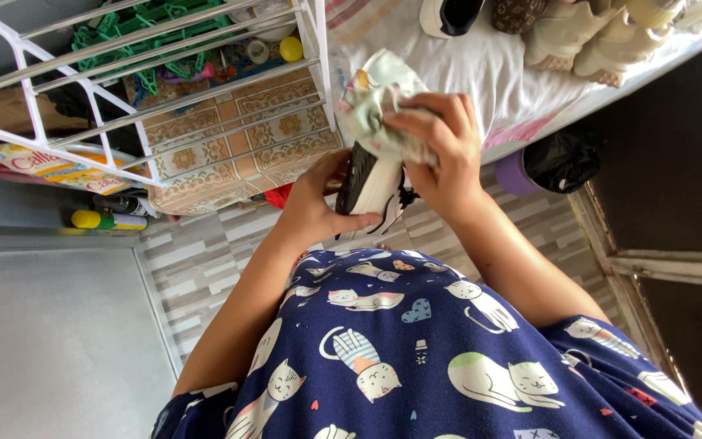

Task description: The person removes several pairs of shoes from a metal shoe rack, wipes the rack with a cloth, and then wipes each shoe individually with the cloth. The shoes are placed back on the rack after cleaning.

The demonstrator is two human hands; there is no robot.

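The left hand [312,203] holds a black-and-white shoe [371,185] in a closed grip, sole edge up, in front of the body. The right hand [440,154] presses a pale cloth [375,102] onto the shoe's upper end, fingers clamped on the cloth. This looks like wiping in progress. More shoes [578,32] sit on the bed [481,73]; a white rack [164,73] stands at left.

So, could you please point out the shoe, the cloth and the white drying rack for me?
shoe [371,189], head view, white side panel.
cloth [375,102], head view, bunched middle above the right hand's fingers.
white drying rack [30,114], head view, slanted white bar.
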